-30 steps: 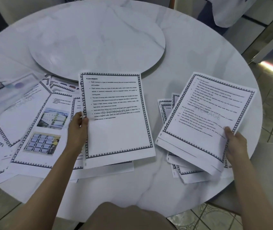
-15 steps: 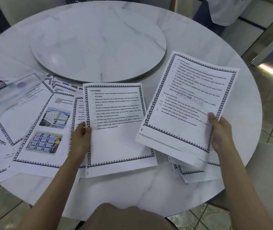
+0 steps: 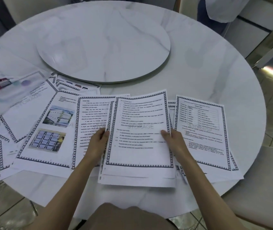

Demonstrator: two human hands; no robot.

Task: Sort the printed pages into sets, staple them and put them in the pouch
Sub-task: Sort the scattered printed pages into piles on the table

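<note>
Nearest the person, a small stack of pages (image 3: 140, 138) lay at the table's (image 3: 215, 63) front edge, its lower sheets fanned unevenly and reaching close to the rim. The left hand (image 3: 97, 143) pinched the stack's left margin, fingers closed on the paper, and the right hand (image 3: 174, 140) pinched its right margin with the thumb on top, so both held the same stack. Because the sheets were not squared, a loose one could have slid out and dropped over the near edge, or the set could have been stapled crooked. Just right of it lay a page with a printed chart (image 3: 202, 130) atop other sheets, overlapping the stack's side; lifting carelessly might have dragged or mixed these. To the left, a page with two photos (image 3: 49, 130) and more sheets spread in overlapping layers toward the left rim, some hanging near the edge. Farther left sat a clear plastic pouch (image 3: 12, 90), blurred; no stapler could be made out. Beyond the papers, the round turntable (image 3: 105, 40) and the table's far half offered open room for squaring and setting down sets.
</note>
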